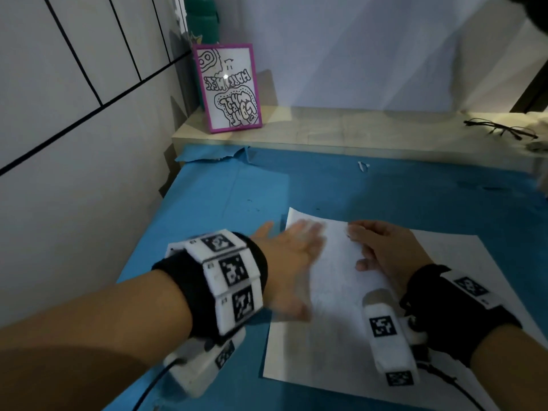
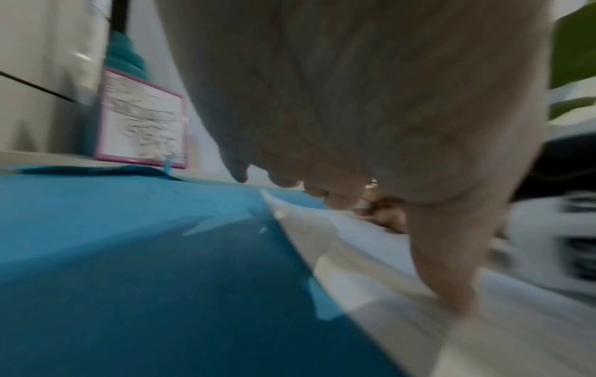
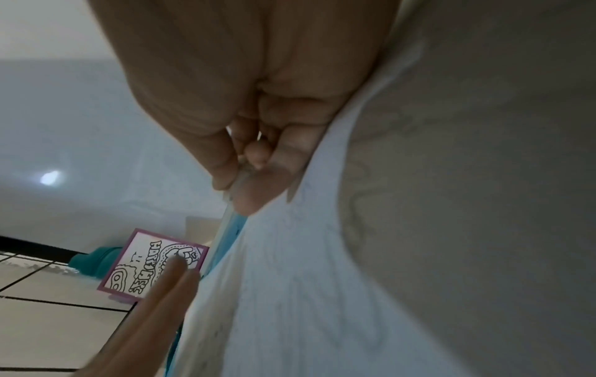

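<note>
A white sheet of paper [image 1: 335,336] lies on the blue table cover [image 1: 385,185], its far left part raised as a flap. My left hand [image 1: 296,241] lies flat and blurred on that flap's left side, fingers straight; the left wrist view shows this hand [image 2: 322,102] just above the paper [image 2: 371,280]. My right hand [image 1: 382,247] rests on the sheet to the right, fingers curled at the flap's edge. In the right wrist view the thumb and fingers of the right hand [image 3: 258,114] pinch the edge of the paper [image 3: 306,280], with the left fingers [image 3: 167,285] beside it.
A pink-framed drawing [image 1: 228,87] leans on a pale wooden ledge [image 1: 355,126] at the back, with a teal bottle [image 1: 201,19] behind it. Black glasses [image 1: 501,130] lie on the ledge at the right. A tiled wall [image 1: 74,99] bounds the left side.
</note>
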